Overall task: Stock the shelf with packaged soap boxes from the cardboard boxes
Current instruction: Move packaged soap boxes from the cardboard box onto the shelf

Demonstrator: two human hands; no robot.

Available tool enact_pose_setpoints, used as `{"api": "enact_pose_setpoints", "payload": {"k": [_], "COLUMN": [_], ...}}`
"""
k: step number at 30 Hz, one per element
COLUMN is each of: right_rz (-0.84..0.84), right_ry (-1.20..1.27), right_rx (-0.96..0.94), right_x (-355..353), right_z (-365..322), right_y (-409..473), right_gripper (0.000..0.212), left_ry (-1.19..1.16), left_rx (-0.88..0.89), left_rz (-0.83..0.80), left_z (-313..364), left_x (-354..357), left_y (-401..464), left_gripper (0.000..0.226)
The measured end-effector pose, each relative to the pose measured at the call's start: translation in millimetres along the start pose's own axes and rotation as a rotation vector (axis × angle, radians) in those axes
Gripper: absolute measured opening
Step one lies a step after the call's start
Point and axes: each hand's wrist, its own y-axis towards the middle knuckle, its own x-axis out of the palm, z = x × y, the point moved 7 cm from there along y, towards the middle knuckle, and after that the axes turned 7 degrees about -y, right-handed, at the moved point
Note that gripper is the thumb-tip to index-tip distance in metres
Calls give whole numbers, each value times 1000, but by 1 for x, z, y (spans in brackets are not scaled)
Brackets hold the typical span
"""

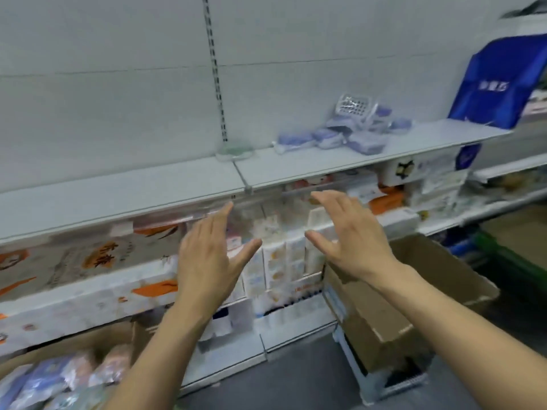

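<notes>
Head view: I see left hand [207,255] and right hand [349,235] spread, holding nothing, below the shelf [296,164]; careless stocking could topple its loose purple packs [340,131].

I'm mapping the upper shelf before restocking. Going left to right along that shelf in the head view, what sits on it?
Clear greenish item by the upright → pile of bluish plastic-wrapped packs → blue bag at the shelf's right end.

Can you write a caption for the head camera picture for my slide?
Two empty hands, left hand and right hand, reach toward a white shelf holding purple soap packs.
</notes>
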Motion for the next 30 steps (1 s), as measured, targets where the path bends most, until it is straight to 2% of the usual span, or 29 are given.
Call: {"api": "enact_pose_setpoints", "payload": {"k": [6,10,17,21,30], "right_rz": [40,42,40,-26,-133], "right_ry": [-77,-105,-155,-127,-69], "right_rx": [186,271,307,300,269], "right_x": [-48,-63,-65,-47,-2], "right_z": [131,212,354,431,561], "right_y": [-19,-18,26,75,164], "right_gripper": [67,63,58,60,63], "left_ry": [-15,-78,-175,-221,-227], "left_rx": [188,245,233,177,172], "left_rz": [-64,-111,-157,-151,-234], "left_z": [109,163,231,256,303], "left_x": [72,129,240,297,403], "left_y": [56,93,181,246,367], "left_gripper": [83,87,81,78,77]}}
